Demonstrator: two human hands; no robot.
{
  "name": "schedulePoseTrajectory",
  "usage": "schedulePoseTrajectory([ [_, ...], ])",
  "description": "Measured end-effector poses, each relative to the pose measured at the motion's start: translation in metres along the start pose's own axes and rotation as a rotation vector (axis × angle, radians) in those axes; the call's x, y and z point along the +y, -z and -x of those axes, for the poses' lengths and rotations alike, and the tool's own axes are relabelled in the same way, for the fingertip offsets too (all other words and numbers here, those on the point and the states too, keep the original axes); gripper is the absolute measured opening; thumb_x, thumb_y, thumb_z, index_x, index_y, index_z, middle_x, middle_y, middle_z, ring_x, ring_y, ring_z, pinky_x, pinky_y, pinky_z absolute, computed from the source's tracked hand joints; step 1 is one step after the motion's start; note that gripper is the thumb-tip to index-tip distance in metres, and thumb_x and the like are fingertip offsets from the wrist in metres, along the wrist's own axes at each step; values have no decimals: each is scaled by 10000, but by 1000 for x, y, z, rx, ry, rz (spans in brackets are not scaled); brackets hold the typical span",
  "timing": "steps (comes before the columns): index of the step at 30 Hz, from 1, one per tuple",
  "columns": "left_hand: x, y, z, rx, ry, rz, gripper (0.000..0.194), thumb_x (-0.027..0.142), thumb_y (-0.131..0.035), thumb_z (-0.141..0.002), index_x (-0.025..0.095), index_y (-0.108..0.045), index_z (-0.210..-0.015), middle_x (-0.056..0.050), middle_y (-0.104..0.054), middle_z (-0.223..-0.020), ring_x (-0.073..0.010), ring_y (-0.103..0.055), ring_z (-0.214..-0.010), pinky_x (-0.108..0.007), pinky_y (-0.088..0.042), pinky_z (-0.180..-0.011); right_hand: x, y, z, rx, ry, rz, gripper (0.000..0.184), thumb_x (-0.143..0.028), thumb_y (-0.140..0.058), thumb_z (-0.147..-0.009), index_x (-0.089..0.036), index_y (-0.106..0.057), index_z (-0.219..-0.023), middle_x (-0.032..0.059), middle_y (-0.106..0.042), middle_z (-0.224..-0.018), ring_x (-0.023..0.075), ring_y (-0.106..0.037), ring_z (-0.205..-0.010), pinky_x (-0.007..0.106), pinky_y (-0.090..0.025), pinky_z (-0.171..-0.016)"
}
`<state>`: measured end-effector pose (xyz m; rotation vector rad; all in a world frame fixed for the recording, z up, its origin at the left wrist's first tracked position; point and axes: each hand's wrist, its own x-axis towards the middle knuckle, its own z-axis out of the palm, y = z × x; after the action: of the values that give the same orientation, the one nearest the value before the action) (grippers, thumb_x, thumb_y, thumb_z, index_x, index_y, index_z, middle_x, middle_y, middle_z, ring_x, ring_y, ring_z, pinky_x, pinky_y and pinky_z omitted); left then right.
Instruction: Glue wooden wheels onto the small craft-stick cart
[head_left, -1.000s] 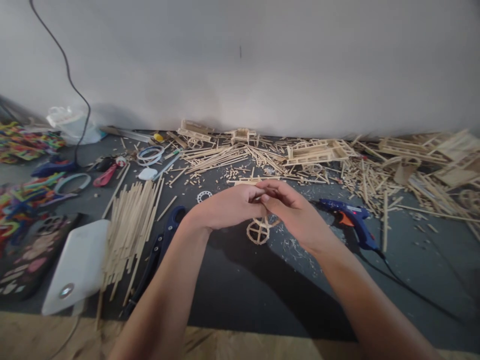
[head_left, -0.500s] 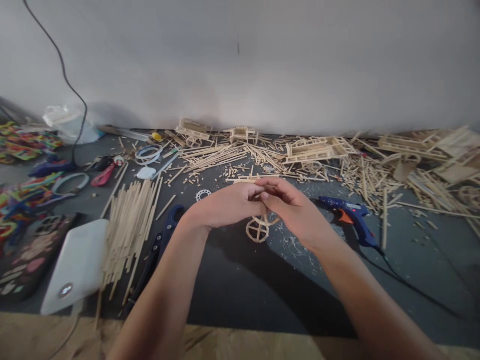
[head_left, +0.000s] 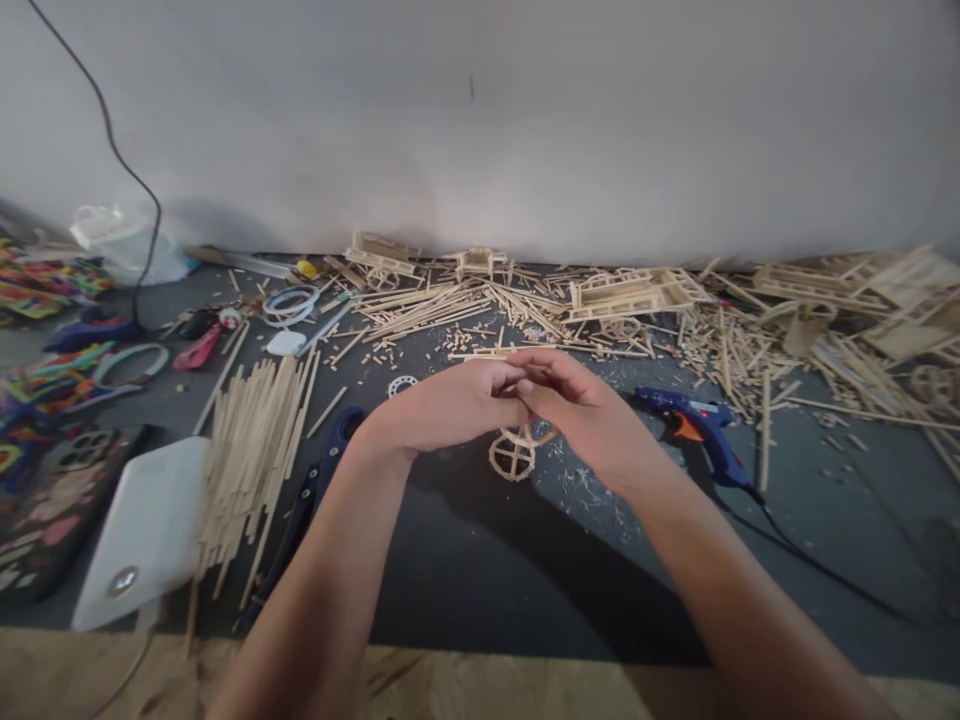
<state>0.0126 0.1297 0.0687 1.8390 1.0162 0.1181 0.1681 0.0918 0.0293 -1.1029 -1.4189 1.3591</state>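
Over the middle of the dark table, my left hand and my right hand meet with their fingers bent together. Between them is a small wooden stick model, mostly covered by my fingers. A spoked round wheel made of light wood shows below the fingertips, with part of a second curved piece beside it. Thin wooden sticks stick out just beyond my left hand. Near my left wrist lies a white toothed ring. Exactly where my fingers pinch is hidden.
A blue glue gun lies to the right, its cord running forward. On the left are a stick bundle, a dark-handled cutter, a white power bank and a phone. Stick models and loose sticks line the wall.
The whole view has shifted slightly. My hands stay together in nearly the same pose, and the wheel beneath them sits a little closer to the fingers.
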Motion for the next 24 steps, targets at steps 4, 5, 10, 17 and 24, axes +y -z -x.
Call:
schedulePoseTrajectory([
  [4, 2, 1, 2, -10, -29, 63, 340, 356, -482, -795, 221, -584, -1089, -41, -629, -995, -166, -570, -884, -275, -416, -754, 1, 9, -1, 95, 34, 19, 210, -358, -545, -828, -290, -601, -1019, 18, -615, -1034, 175, -569, -943, 334, -464, -783],
  [5, 3, 1, 2, -7, -35, 76, 364, 370, -486, -798, 235, -570, -1126, -39, -619, -1060, -168, -566, -930, -270, -414, -773, 1, 12, -2, 139, 50, 29, 204, -374, -545, -826, -284, -608, -997, 20, -611, -1033, 179, -565, -939, 344, -459, -793],
  [10, -1, 3, 3, -1, -54, 73, 454, 452, -499, -799, 250, -537, -1203, -35, -545, -1254, -179, -531, -1066, -254, -397, -844, 2, 37, -5, 278, 49, 96, 207, -402, -543, -817, -259, -628, -939, 38, -606, -1022, 193, -564, -913, 349, -459, -759],
  [17, -4, 2, 3, -55, -60, 89, 446, 452, -487, -821, 276, -517, -1230, -9, -570, -1237, -162, -535, -1082, -241, -387, -863, 0, 57, -5, 288, -47, 113, 175, -381, -572, -796, -241, -651, -865, 40, -619, -910, 161, -575, -766, 277, -434, -575],
  [24, -4, 1, 1, -80, -33, 147, 452, 461, -500, -817, 281, -511, -1231, -13, -591, -1203, -164, -550, -1057, -255, -406, -841, -6, 49, -2, 249, -77, 182, 191, -366, -562, -798, -229, -659, -888, 40, -625, -835, 158, -554, -730, 291, -415, -583],
])
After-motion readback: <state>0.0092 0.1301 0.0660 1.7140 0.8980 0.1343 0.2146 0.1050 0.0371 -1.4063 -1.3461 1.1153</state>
